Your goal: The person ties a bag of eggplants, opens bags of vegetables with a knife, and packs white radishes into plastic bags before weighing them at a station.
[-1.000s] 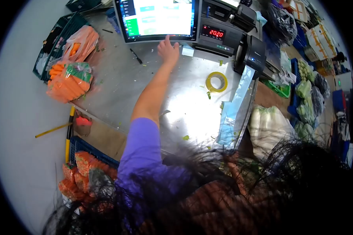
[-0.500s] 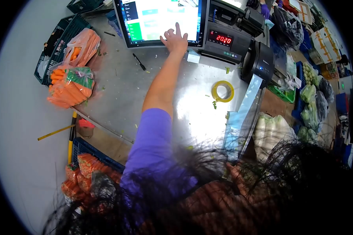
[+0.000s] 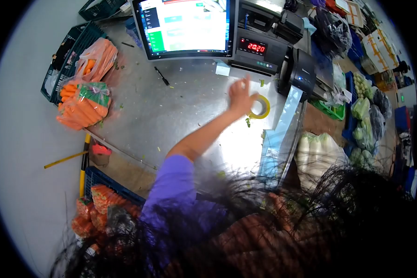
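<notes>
We see the left hand [image 3: 240, 97] loosely open over the bench [image 3: 143, 102], fingers part-curled and blurred, nothing visible in its grasp. Just right sits the yellow tape roll [image 3: 265, 107], its left rim overlapped by the thumb; contact, we can't tell. The monitor [image 3: 185, 28] glows far left, its small text unreadable to us. On the scale [image 3: 259, 55], red digits seem to read 20.20. Hair hides the right hand's state.
</notes>
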Tool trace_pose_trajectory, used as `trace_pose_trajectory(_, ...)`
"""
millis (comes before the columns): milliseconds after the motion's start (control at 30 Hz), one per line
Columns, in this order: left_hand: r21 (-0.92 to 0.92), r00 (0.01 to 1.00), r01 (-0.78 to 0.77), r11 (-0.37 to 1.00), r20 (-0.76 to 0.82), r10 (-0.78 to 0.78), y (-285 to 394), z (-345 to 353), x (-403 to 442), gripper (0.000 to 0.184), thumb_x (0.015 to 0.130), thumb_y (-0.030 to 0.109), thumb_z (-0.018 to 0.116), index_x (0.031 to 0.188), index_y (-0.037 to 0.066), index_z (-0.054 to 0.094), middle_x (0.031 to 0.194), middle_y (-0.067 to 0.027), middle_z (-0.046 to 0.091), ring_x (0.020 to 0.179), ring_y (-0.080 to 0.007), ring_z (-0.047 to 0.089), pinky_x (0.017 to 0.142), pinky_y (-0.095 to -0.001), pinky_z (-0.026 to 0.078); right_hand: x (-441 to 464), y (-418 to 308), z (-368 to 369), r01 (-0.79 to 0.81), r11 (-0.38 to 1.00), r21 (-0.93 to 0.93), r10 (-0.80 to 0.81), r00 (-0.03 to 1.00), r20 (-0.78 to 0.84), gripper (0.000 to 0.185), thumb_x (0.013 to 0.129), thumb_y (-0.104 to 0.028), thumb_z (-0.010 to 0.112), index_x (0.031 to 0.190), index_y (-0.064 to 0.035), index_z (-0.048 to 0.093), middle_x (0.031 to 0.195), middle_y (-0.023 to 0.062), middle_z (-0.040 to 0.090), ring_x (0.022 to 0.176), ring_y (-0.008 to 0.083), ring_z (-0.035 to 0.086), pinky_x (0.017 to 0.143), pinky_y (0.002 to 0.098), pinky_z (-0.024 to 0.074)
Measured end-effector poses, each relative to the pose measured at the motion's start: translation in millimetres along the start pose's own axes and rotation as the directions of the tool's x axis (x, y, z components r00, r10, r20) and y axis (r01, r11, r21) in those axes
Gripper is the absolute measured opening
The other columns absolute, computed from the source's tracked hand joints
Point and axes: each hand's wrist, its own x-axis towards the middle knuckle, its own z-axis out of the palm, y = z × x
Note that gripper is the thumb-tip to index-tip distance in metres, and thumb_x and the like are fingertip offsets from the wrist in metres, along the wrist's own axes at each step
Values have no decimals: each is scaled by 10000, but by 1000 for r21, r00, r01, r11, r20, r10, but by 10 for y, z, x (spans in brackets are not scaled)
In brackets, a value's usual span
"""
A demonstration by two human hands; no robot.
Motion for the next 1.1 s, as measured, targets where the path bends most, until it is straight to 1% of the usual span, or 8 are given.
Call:
trace_pose_trajectory(167,-401,916,-187,897,258,307,1273,227,-946,708,750,307,637,1342,88,316,1173,-152,391,1104,-338,337,958,-449,256,-459,-642,-409,-81,976,-203,91,995,39,376,816,-209,618,1145,-41,548,934,-2,582,778,104,524,689,237,424)
trace_pose_trajectory(233,-574,866,-78,815,366,341,1616,459,-1290,696,733,270,653,1326,91,338,1148,-148,418,1086,-332,351,948,-416,278,-519,-434,-926,174,937,-302,-238,952,-191,280,821,-222,604,1033,-41,612,857,20,627,764,108,565,692,261,456)
trace_pose_trajectory(467,-597,781,-196,778,385,492,2736,548,-2084,676,698,239,674,1262,28,366,1167,-184,402,1078,-360,359,925,-448,308,-1163,-1239,-2336,222,845,-486,-533,291,-794,386,788,-266,599,1093,-30,572,1022,127,624,945,231,593,820,318,445)
trace_pose_trajectory(633,-537,819,-72,840,449,357,3597,1209,-2253,692,672,265,706,1236,18,390,1162,-201,433,1087,-373,376,946,-441,309,-390,-1839,-2886,-198,797,-571,-403,529,-747,714,637,-602,615,1067,-33,587,1005,184,618,965,335,581,809,417,457)
trace_pose_trajectory(767,-678,694,330,656,646,319,3827,1996,-2041,249,805,165,588,1002,15,564,935,-114,593,868,-203,558,792,-321,437,312,-1654,-3332,-156,641,-751,-519,633,-574,312,692,-320,577,856,-63,642,865,181,639,805,336,616,721,453,481)
trace_pose_trajectory(900,-541,770,58,839,559,307,3947,1918,-1852,87,811,83,547,879,28,550,838,-97,500,823,-251,478,798,-335,374,60,-1443,-3909,450,815,-365,-578,602,-551,218,700,-155,603,892,-69,657,740,113,645,669,203,597,638,317,469)
trace_pose_trajectory(1033,-620,640,341,707,704,308,3610,2255,-1797,102,749,-1,497,843,17,532,840,-69,508,815,-211,480,798,-304,373,52,-1232,-3971,635,759,148,-521,727,-448,144,722,-19,529,822,-22,632,699,54,618,606,139,562,578,281,452)
trace_pose_trajectory(1100,-632,527,388,670,749,402,3709,2143,-1759,148,725,-13,478,865,9,523,831,-59,517,799,-188,489,781,-294,387,24,-1113,-3855,396,601,694,-417,896,-151,155,807,-101,465,904,-17,551,776,98,595,579,179,562,541,320,468)
